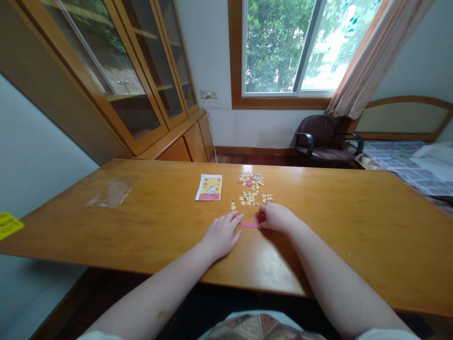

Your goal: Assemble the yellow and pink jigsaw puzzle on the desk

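Right of and nearer than the card [209, 187], the pink strip [248, 225] is best steadied by the loosely open left hand [222, 235] while the right hand [278, 217], pinching a pink piece [260, 217], presses gently.

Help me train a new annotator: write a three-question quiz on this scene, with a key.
1. What lies between the left hand and the right hand? a) a wall socket b) a row of pink jigsaw pieces c) a curtain
2. True or false: the loose yellow jigsaw pieces lie beyond the pink row.
3. Fill in: the clear plastic wrapper lies to the ____ of the picture card.

Key: 1 b; 2 true; 3 left.
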`<state>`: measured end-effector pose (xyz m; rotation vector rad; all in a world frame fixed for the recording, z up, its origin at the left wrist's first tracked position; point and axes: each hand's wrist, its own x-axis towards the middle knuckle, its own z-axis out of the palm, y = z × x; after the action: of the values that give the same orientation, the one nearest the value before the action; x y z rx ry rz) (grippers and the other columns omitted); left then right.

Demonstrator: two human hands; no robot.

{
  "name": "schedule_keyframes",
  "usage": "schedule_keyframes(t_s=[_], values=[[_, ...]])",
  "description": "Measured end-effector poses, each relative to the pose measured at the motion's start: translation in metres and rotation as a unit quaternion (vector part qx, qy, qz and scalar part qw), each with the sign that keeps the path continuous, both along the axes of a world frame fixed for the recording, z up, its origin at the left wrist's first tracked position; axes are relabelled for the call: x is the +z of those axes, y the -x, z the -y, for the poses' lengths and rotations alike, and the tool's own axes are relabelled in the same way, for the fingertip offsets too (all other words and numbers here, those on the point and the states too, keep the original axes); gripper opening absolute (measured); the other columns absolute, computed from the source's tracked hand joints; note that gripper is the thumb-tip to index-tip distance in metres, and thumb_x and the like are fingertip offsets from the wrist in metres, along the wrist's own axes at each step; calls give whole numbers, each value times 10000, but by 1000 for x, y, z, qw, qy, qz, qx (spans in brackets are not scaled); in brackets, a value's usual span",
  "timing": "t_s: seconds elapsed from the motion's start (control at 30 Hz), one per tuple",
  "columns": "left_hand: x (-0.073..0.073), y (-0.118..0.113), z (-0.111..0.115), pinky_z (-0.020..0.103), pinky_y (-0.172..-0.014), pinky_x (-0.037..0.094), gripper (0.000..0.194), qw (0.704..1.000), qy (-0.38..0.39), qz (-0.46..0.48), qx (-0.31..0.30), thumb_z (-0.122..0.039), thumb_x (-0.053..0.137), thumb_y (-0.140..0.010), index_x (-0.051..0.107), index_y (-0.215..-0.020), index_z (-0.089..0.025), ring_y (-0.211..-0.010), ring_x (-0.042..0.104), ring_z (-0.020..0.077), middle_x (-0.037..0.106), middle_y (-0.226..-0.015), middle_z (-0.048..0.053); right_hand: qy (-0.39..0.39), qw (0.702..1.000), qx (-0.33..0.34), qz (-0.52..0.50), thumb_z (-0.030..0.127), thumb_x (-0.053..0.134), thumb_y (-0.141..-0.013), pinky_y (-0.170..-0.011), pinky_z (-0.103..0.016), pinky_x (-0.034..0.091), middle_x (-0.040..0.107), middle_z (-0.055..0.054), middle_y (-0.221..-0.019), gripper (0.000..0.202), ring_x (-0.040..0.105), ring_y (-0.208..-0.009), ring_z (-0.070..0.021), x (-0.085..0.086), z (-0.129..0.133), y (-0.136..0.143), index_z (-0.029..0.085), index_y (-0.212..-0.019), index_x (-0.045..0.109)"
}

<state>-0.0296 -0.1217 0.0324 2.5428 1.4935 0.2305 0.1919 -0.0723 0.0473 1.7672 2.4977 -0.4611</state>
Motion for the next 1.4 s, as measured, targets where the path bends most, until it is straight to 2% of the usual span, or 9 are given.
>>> schedule_keyframes(t_s=[0.13,0.27,0.4,0.53,0.67,0.8,1.0,1.17,1.4], values=[[27,-7,-28,379,-1006,442,409,1000,-16,20,-11,-312,466,-903,561,-1290,-218,-1149,569,245,578,-1319,86,3,1000,-2,-5,404,749,-635,-605,-262,396,701,-61,-884,287,638,-777,-209,0,0,0,228,-858,707],[43,-16,-75,385,-984,444,384,998,-33,17,40,-325,455,-908,614,-1227,-181,-1116,582,257,652,-1187,100,1,1000,1,-12,414,763,-628,-615,-256,399,705,-60,-872,291,638,-779,-207,-4,-1,-1,225,-842,705],[27,-25,-102,356,-987,437,376,995,-40,43,86,-305,446,-909,622,-1213,-172,-1124,578,242,644,-1218,99,-31,998,-11,-55,464,687,-732,-669,-253,415,705,-63,-886,283,632,-804,-195,-9,-8,-7,209,-855,696],[-4,-27,-105,349,-996,425,352,997,-44,30,56,-251,447,-892,635,-1185,-199,-1112,577,227,667,-1176,67,-130,986,-73,-68,323,487,-899,-819,-264,413,690,-98,-988,259,609,-935,-198,-15,-23,-22,173,-946,692],[-20,-24,-106,374,-1062,374,437,999,-33,25,31,-280,437,-898,540,-1314,-193,-1226,509,231,566,-1349,83,-146,980,-129,-41,311,443,-925,-940,-312,383,646,-129,-1155,328,557,-1084,-239,-28,-36,-34,157,-1113,663],[-24,-30,-108,471,-1149,240,544,1000,-15,3,0,-364,435,-907,393,-1435,-239,-1364,364,254,381,-1512,75,-136,984,-112,-38,453,487,-910,-1031,-404,328,508,-110,-1382,440,452,-1245,-284,-43,-41,-31,253,-1290,583],[-29,-42,-108,517,-1166,167,595,999,13,-5,-36,-458,397,-922,337,-1463,-219,-1411,295,251,321,-1543,87,-113,989,-89,-21,649,466,-860,-1109,-569,146,336,-120,-1521,639,251,-1398,-356,-52,-42,-22,328,-1412,451],[-31,-39,-106,514,-1165,173,575,999,9,-9,-41,-457,411,-922,382,-1440,-208,-1401,318,258,375,-1515,94,-121,987,-94,-45,601,507,-866,-1128,-541,164,421,-113,-1470,570,313,-1377,-313,-48,-40,-25,249,-1311,561],[-31,-42,-107,518,-1160,175,498,997,8,-5,-72,-428,369,-952,413,-1421,-265,-1396,331,234,386,-1512,58,-74,995,-30,-62,471,416,-953,-1126,-590,152,317,-83,-1544,512,226,-1436,-285,-52,-41,-25,261,-1420,436]])
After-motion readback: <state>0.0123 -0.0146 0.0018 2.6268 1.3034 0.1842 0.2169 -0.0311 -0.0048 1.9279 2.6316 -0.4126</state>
